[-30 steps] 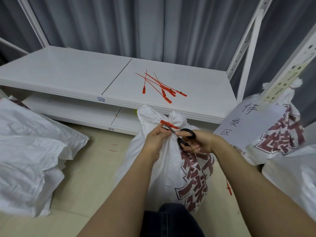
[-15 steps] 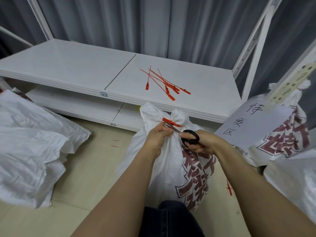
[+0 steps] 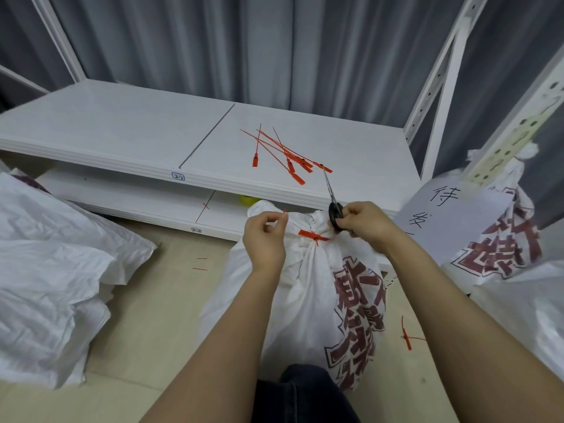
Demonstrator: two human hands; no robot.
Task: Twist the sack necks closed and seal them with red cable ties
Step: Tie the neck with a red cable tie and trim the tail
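Head view: grey curtain (image 3: 274, 41) behind white shelf (image 3: 122, 126) with red ties (image 3: 283, 151); left fingers (image 3: 274, 216) pinch offcut (image 3: 284, 210), right fingers (image 3: 351, 213) grip scissors (image 3: 332, 203).

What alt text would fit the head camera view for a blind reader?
White sack, neck sealed with a red cable tie. Right hand holds scissors, left hand pinches a red sliver; spare ties lie on a shelf behind.

I've got sack (image 3: 305, 300) at ctr frame, tie (image 3: 312, 236) round its neck. L hand (image 3: 265, 239) just left of neck, offcut (image 3: 284, 211) in fingers; R hand (image 3: 363, 224) just right w/ scissors (image 3: 334, 206). Loose ties (image 3: 283, 154) on shelf (image 3: 122, 132) behind, upper ctr. Sack pile (image 3: 45, 285) far left; 2nd sack (image 3: 503, 251) behind paper sign (image 3: 448, 218), right edge.
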